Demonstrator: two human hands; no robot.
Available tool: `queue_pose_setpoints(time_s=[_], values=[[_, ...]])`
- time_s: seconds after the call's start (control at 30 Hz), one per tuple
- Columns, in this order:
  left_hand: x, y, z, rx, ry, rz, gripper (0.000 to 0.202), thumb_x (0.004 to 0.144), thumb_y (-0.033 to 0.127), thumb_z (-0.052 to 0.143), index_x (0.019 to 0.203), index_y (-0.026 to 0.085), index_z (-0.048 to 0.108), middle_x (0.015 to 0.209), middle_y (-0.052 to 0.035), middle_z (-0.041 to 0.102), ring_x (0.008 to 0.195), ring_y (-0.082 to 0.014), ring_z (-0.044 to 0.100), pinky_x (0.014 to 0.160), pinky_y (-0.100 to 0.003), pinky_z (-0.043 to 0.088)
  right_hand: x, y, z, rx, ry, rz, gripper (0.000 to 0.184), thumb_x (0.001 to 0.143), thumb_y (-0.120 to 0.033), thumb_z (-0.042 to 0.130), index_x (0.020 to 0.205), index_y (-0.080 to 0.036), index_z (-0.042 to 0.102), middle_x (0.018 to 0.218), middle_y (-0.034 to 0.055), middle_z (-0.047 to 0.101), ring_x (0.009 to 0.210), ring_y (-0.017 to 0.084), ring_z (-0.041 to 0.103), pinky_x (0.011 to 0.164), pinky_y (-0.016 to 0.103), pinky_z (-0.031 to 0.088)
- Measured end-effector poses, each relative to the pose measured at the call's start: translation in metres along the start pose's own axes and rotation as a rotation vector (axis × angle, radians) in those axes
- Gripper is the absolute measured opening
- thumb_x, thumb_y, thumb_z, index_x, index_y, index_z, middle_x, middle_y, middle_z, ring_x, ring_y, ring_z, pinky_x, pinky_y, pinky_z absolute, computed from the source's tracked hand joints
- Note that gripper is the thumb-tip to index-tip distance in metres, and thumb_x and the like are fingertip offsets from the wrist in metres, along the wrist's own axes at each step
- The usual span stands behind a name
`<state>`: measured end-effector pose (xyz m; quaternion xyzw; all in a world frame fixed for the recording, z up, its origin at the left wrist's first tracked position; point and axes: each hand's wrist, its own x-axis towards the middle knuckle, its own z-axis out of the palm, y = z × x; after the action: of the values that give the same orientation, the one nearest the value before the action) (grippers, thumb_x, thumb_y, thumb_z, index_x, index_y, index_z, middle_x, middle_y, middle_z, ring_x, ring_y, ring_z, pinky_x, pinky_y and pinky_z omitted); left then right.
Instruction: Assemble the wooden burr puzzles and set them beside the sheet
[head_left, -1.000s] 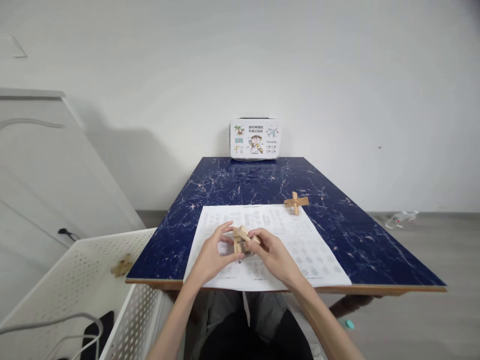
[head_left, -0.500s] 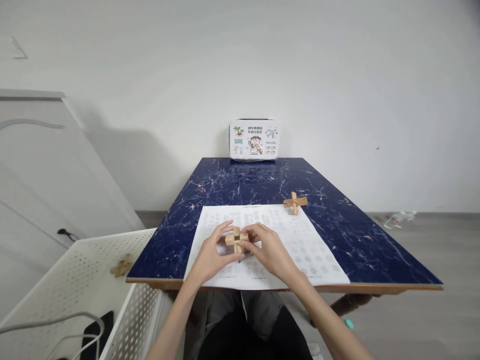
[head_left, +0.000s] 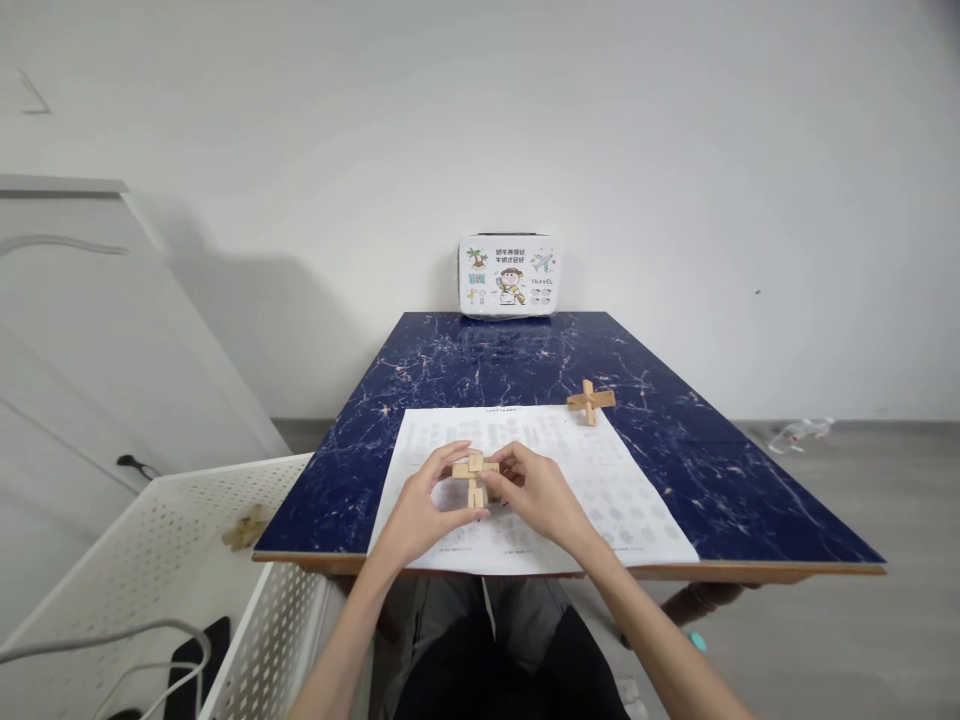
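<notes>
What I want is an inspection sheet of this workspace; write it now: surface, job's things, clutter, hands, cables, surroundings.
Surface: dark blue veined table, with a printed sheet along its near edge.
Job's things: wooden block assembly over the sheet; contact with the sheet cannot be told.
Clutter: wooden cross at the sheet's far right corner; tan pieces in the white basket at left.
Hands: left hand and right hand both grip the wooden block assembly.
Cables: pale cables in or over the basket.
Surroundings: white case at the table's far edge.

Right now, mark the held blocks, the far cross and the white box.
Held blocks [head_left: 475,466], head view: upper middle block.
Far cross [head_left: 589,401], head view: where its bars meet.
White box [head_left: 510,278], head view: its printed front.
</notes>
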<state>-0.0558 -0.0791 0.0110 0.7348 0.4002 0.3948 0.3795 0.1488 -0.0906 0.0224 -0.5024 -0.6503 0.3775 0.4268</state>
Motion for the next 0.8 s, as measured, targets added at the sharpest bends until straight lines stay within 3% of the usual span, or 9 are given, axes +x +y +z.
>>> queue_pose_setpoints(time_s=[0.33, 0.5, 0.67, 0.8], values=[[0.001, -0.009, 0.002, -0.024, 0.05, -0.034, 0.086, 0.072, 0.034, 0.09, 0.147, 0.027, 0.047, 0.141, -0.0109, 0.064, 0.134, -0.0288, 0.059, 0.116, -0.048, 0.046, -0.002, 0.014, -0.001, -0.019, 0.027, -0.068, 0.019, 0.095, -0.036, 0.062, 0.106, -0.021, 0.061, 0.098, 0.0051, 0.074, 0.076, 0.019, 0.072, 0.068, 0.031, 0.055], [0.002, -0.009, 0.002, -0.022, 0.106, -0.051, 0.083, 0.073, 0.035, 0.089, 0.145, 0.026, 0.048, 0.14, -0.013, 0.064, 0.131, -0.0303, 0.062, 0.112, -0.05, 0.05, -0.01, 0.021, -0.002, -0.256, 0.13, -0.164, 0.021, 0.095, -0.036, 0.063, 0.111, -0.021, 0.061, 0.11, 0.0092, 0.068, 0.086, 0.022, 0.069, 0.075, 0.035, 0.055], [0.003, -0.011, 0.003, -0.039, 0.144, -0.06, 0.079, 0.074, 0.035, 0.088, 0.142, 0.024, 0.051, 0.143, -0.0145, 0.062, 0.129, -0.0299, 0.063, 0.11, -0.049, 0.052, -0.014, 0.025, 0.008, -0.484, 0.094, -0.139, 0.023, 0.092, -0.032, 0.067, 0.112, -0.021, 0.062, 0.11, 0.0085, 0.066, 0.094, 0.025, 0.068, 0.076, 0.035, 0.053], [0.003, -0.013, 0.003, -0.042, 0.147, -0.064, 0.08, 0.074, 0.034, 0.088, 0.143, 0.024, 0.05, 0.143, -0.0145, 0.061, 0.127, -0.0292, 0.064, 0.11, -0.048, 0.051, -0.014, 0.027, 0.014, -0.589, 0.082, -0.13, 0.011, 0.095, -0.029, 0.064, 0.103, -0.021, 0.065, 0.1, 0.007, 0.069, 0.093, 0.026, 0.068, 0.07, 0.032, 0.05]])
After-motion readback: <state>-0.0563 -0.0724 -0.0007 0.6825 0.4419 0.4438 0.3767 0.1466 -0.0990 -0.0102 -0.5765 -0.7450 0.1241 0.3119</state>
